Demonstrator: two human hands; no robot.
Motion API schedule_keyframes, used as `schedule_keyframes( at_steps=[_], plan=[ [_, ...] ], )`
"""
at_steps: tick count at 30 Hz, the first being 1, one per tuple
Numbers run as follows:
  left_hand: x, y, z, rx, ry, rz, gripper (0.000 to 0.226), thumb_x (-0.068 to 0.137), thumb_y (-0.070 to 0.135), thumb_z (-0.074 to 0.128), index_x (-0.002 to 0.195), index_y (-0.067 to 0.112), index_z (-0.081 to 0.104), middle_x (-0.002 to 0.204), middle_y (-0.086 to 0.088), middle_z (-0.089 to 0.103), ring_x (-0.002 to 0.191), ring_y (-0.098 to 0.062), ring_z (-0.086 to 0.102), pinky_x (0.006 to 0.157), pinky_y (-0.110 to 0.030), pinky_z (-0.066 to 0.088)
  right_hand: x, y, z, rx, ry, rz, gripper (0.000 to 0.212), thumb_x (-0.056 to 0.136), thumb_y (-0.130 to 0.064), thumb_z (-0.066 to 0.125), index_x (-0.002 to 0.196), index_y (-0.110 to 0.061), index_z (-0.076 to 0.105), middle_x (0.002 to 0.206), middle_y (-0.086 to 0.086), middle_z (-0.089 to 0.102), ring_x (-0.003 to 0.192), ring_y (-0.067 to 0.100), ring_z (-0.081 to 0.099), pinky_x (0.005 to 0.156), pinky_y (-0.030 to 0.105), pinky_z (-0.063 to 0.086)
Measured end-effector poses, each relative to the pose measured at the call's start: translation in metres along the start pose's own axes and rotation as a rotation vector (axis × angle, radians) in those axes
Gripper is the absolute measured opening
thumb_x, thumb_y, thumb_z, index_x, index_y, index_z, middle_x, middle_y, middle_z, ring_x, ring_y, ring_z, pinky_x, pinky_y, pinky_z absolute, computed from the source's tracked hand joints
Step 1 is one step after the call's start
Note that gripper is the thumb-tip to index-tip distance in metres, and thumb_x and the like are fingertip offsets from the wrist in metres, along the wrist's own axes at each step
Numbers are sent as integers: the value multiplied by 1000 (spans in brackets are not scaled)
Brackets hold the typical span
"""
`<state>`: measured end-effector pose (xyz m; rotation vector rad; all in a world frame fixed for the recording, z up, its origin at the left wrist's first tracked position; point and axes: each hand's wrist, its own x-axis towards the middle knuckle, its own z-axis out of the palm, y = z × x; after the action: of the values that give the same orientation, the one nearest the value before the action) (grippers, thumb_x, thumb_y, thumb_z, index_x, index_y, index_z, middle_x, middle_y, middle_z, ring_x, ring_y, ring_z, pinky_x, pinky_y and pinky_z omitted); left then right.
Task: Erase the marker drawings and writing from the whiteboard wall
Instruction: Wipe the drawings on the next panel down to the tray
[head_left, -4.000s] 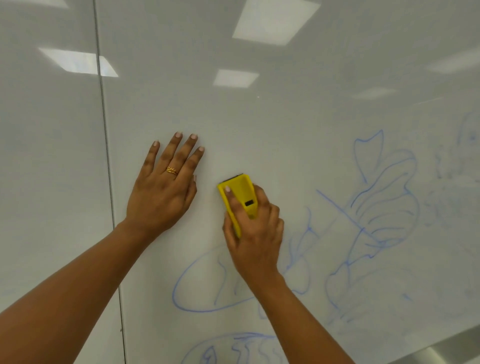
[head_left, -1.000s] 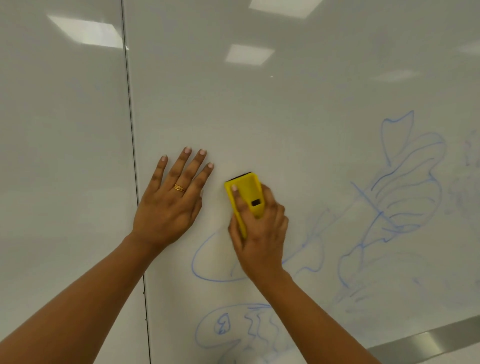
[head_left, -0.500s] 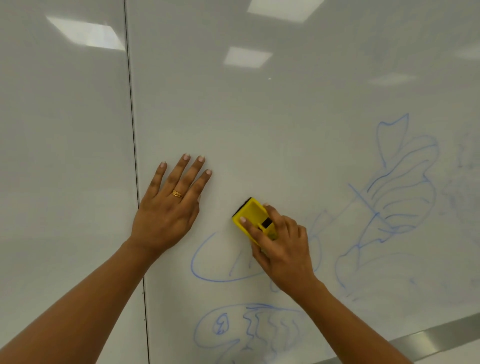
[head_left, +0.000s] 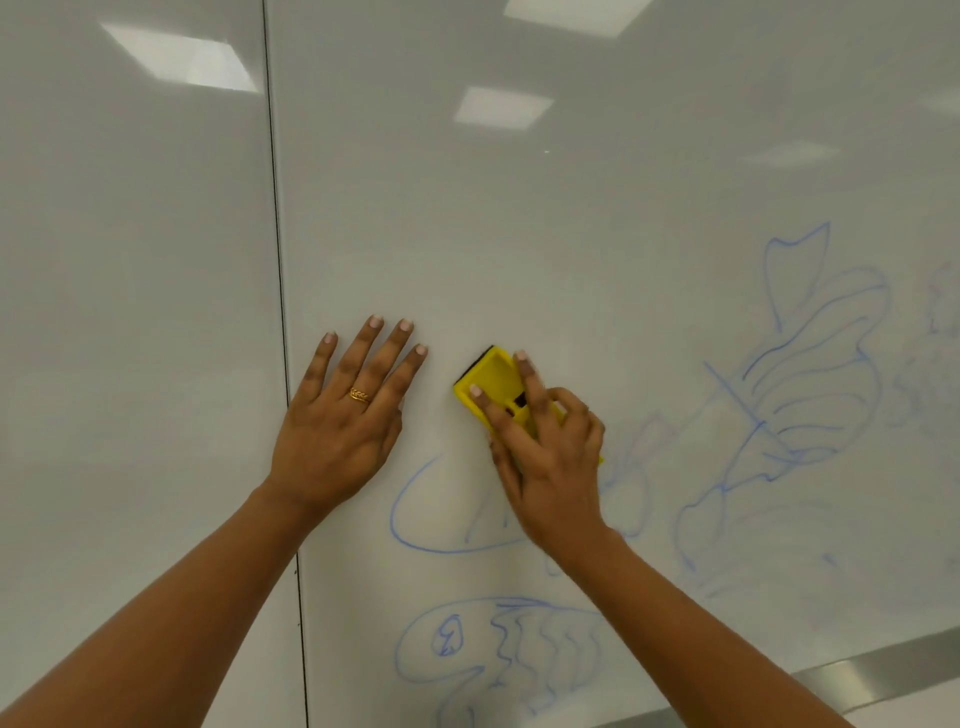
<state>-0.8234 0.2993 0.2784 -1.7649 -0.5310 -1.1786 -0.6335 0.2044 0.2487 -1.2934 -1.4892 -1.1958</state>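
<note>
Right hand (head_left: 550, 467): grips the eraser (head_left: 493, 382), two fingers laid along its back, the rest curled round it.
Eraser: yellow body, black pad edge at its far end, flat on the board (head_left: 519, 234), tip tilted toward 11 o'clock.
Left hand (head_left: 337, 431): at 9 o'clock from the eraser, flat on the board, fingers straight and spread, holding nothing; a ring (head_left: 359, 394) on one finger.
Drawings: blue lines; an oval (head_left: 400, 525) at 6 o'clock from the eraser, a scribbled shape (head_left: 467, 654) below it, a leafy figure (head_left: 810, 364) at 3 o'clock, some lines smeared faint.
</note>
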Motion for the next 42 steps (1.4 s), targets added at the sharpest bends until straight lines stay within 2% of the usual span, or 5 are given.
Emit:
schedule_keyframes(
  at_steps=[5, 11, 26, 36, 42],
  plan=[
    [-9, 0, -1, 10, -37, -9, 51, 94, 18, 34, 145, 11, 31, 152, -9, 28, 142, -28, 22, 115, -48, 15, -43, -29, 18, -42, -69, -261, 53, 83, -26, 58, 132, -39, 43, 147, -1, 30, 103, 26, 44, 80, 40, 34],
    [-22, 1, -1, 15, -67, -9, 51, 96, 20, 32, 146, 12, 29, 153, -9, 25, 144, -27, 17, 115, -47, 14, -72, -16, 17, -82, -163, -455, 58, 80, -20, 54, 134, -37, 40, 148, -1, 28, 106, 25, 43, 79, 40, 32],
    [-43, 2, -4, -20, -73, -5, 49, 98, 21, 30, 146, 11, 28, 152, -9, 27, 144, -26, 17, 114, -47, 16, -20, -14, 4, -47, -88, -223, 46, 88, -24, 54, 130, -39, 44, 146, 0, 31, 107, 26, 43, 81, 42, 32],
    [-63, 4, -9, -7, -101, 5, 52, 94, 17, 35, 145, 9, 30, 152, -9, 27, 143, -26, 19, 114, -48, 17, -81, -36, 23, -88, -238, -540, 72, 70, -22, 70, 134, -36, 39, 148, -2, 25, 111, 27, 40, 84, 45, 30],
    [-76, 10, -12, -5, -123, -12, 52, 94, 16, 36, 145, 9, 28, 153, -8, 25, 141, -29, 23, 114, -49, 17, -92, -9, 18, -102, -214, -585, 63, 75, -21, 67, 131, -37, 45, 147, -4, 31, 111, 26, 44, 82, 45, 32]
  ],
)
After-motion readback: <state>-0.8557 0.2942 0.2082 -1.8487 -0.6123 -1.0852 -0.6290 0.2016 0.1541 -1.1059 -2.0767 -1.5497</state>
